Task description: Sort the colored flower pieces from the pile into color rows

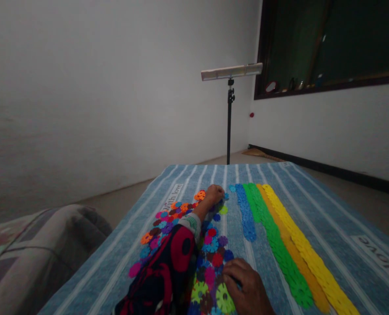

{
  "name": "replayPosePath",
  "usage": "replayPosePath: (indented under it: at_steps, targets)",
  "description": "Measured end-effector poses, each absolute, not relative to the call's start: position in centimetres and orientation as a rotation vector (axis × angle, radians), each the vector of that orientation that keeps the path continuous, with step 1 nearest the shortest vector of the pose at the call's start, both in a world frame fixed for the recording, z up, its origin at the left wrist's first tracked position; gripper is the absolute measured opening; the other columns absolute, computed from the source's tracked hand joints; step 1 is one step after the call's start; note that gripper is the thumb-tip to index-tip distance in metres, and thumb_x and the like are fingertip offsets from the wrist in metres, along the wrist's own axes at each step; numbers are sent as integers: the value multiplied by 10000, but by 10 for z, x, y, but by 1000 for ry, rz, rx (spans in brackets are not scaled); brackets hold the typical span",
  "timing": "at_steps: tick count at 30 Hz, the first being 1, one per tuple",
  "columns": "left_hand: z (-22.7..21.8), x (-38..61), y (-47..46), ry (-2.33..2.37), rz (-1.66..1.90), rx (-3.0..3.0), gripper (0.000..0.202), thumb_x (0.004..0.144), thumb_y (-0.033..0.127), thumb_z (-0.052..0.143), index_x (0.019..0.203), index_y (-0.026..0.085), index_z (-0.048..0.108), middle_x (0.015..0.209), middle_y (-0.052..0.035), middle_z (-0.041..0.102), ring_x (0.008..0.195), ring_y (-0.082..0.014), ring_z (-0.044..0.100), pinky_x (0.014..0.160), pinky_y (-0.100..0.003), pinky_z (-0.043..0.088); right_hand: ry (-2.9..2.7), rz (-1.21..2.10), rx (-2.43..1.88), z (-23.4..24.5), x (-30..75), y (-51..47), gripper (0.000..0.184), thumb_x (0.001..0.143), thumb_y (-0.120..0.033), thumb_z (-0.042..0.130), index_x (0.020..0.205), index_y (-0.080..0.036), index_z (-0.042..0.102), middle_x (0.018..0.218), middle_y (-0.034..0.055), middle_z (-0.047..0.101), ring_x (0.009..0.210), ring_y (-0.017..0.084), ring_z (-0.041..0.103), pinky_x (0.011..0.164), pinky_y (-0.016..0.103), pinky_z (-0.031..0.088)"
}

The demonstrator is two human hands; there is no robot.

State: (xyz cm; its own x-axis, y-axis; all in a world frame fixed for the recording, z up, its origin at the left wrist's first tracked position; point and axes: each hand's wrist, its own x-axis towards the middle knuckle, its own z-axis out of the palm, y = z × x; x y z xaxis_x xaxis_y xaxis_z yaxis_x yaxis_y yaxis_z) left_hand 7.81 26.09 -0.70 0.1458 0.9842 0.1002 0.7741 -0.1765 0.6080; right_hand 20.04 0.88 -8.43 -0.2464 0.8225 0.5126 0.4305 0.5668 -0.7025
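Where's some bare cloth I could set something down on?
Striped cloth is bare right of the yellow row and left of the mixed discs. A narrower gap separates the blue row and those discs. Crowded: around the right hand.

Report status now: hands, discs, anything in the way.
Left hand at far end of mixed discs; right hand at near end; both grips unclear. Blue row, green row, orange row, yellow row to the right. Left sleeve covers some mixed discs.

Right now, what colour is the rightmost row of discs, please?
The rightmost row shows yellow in the head view.
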Motion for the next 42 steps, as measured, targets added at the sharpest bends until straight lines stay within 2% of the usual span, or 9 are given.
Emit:
replayPosePath:
  at_steps: [5, 11, 16, 22, 26, 34, 38, 42]
  targets:
    - [-15, 113, 282, 1775, 773, 1943, 207, 718, 73, 622, 849, 127, 773, 806, -73, 742, 802, -179, 669, 725, -240, 487, -1833, 459, -1032, -96, 197, 10, 260, 873, -157, 476, 781, -225, 709, 780, 45, 686, 764, 158, 641, 710, 244, 502]
    - [-20, 130, 293, 1804, 780, 1936, 265, 744, 60, 580, 904, 122, 782, 924, -130, 763, 884, -208, 697, 784, -260, 492, -1822, 401, -1003, -103, 194, 13, 227, 854, -166, 510, 740, -237, 693, 738, 33, 665, 726, 159, 639, 689, 246, 495]
    - [-25, 129, 292, 1812, 784, 1948, 273, 741, 56, 582, 912, 132, 781, 995, -141, 758, 979, -226, 690, 852, -271, 484, -1808, 410, -990, -101, 194, 13, 235, 857, -174, 509, 727, -240, 692, 729, 32, 658, 713, 160, 629, 671, 251, 493]
    - [-25, 103, 289, 1790, 821, 1946, 301, 743, 65, 600, 986, 135, 762, 1024, -123, 754, 980, -213, 687, 871, -276, 500, -1828, 430, -1019, -101, 194, 10, 253, 871, -159, 478, 762, -233, 695, 750, 36, 669, 744, 162, 629, 700, 258, 488]
    - [-13, 73, 280, 1755, 826, 1974, 291, 719, 68, 617, 960, 142, 763, 940, -90, 760, 920, -202, 691, 845, -288, 519, -1824, 464, -1031, -99, 198, 9, 220, 860, -129, 509, 776, -226, 688, 784, 28, 683, 769, 154, 638, 719, 242, 486]
    - [11, 1, 236, 1694, 617, 2019, 162, 660, 147, 630, 755, 116, 757, 652, -27, 692, 682, -169, 641, 663, -254, 496, -1815, 528, -1067, -82, 200, 3, 230, 854, -118, 505, 758, -215, 689, 814, 40, 693, 797, 164, 645, 733, 254, 489]
    - [12, -20, 216, 1623, 481, 2031, 128, 623, 160, 634, 683, 126, 742, 628, -2, 681, 660, -143, 613, 648, -221, 471, -1800, 574, -1090, -78, 197, 1, 241, 861, -136, 489, 760, -208, 696, 822, 52, 696, 805, 177, 645, 747, 277, 489]
    - [13, -33, 202, 1543, 366, 2033, 161, 582, 159, 655, 705, 132, 756, 637, 16, 685, 655, -129, 595, 640, -199, 457, -1795, 621, -1105, -79, 198, 2, 235, 871, -173, 489, 773, -200, 701, 830, 61, 699, 818, 189, 645, 763, 296, 490]
